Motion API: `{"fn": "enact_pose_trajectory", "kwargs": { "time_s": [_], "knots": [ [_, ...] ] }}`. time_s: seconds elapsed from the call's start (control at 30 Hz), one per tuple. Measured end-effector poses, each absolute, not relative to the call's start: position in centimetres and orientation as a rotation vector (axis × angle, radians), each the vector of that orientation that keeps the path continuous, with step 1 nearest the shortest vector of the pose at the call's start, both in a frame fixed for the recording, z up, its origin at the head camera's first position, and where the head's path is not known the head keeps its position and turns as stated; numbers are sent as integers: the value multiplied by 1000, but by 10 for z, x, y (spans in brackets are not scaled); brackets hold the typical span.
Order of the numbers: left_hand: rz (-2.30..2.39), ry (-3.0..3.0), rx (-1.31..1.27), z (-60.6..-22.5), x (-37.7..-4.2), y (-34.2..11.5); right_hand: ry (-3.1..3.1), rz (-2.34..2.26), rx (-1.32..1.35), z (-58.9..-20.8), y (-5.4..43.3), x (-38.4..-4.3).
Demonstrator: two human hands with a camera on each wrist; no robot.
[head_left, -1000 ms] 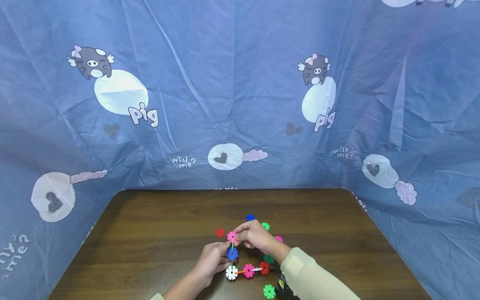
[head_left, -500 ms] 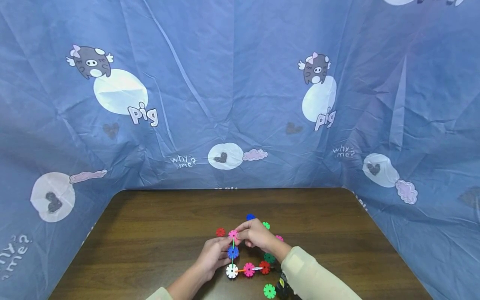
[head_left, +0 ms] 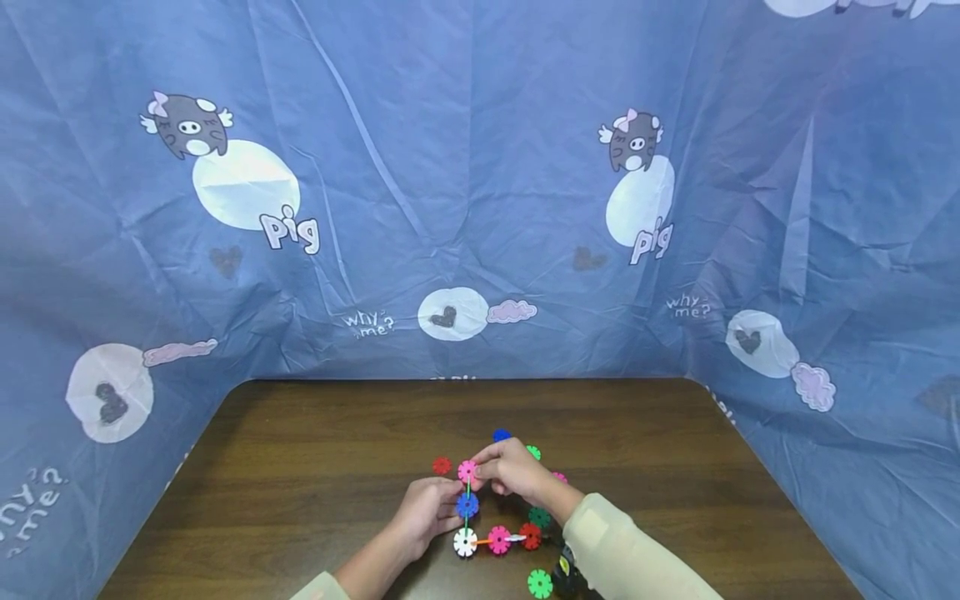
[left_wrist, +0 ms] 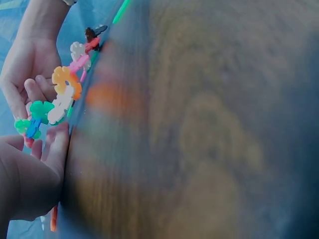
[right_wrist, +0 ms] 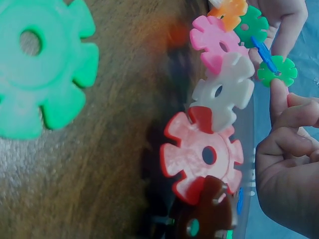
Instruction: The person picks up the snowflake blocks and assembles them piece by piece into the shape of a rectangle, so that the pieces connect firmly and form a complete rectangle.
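Observation:
An L-shaped chain of interlocking plastic snowflake discs stands in front of both hands in the head view. Its corner is a white disc (head_left: 465, 542); a pink disc (head_left: 499, 540) and a red disc (head_left: 531, 537) follow to the right. Going away from the corner come a blue disc (head_left: 467, 504), a green disc (left_wrist: 41, 110) seen edge-on from the head, and a pink end disc (head_left: 467, 472). My right hand (head_left: 510, 468) pinches that end disc between thumb and fingers. From the left, my left hand (head_left: 423, 512) holds the chain by the blue disc, its index finger reaching the pink end.
Loose discs lie on the brown wooden table (head_left: 315, 433): a red one (head_left: 442, 465) behind the hands, a blue one (head_left: 502, 436) farther back, and a light green one (head_left: 539, 583) near the front. A blue patterned cloth (head_left: 465, 167) hangs behind the table.
The left hand has shifted slightly away from the body, its index finger now closer to the pink end disc. The right hand keeps its pinch, and the chain has barely moved.

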State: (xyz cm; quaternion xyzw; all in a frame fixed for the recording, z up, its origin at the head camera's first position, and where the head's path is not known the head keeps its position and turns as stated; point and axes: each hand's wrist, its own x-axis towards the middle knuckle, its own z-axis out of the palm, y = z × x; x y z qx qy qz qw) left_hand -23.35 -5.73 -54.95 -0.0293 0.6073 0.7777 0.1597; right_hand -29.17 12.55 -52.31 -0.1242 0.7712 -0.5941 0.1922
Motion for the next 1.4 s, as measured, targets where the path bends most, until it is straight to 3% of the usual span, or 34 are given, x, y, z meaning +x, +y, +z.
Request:
{"fn": "enact_pose_trajectory", "kwargs": {
  "time_s": [0.53,0.8,1.1,1.4],
  "knots": [
    [2195,1804,-93,-544,-235,-55,2160,-1636,-361,-526,126,-291],
    [2216,1814,-129,-545,-235,-53,2389,-1512,-412,-517,151,-308],
    [2241,1796,-126,-548,-235,-55,2793,-1037,-556,-514,189,-321],
    [2245,1789,-132,-548,-236,-54,2846,-600,-914,-525,202,-323]
  ]
}}
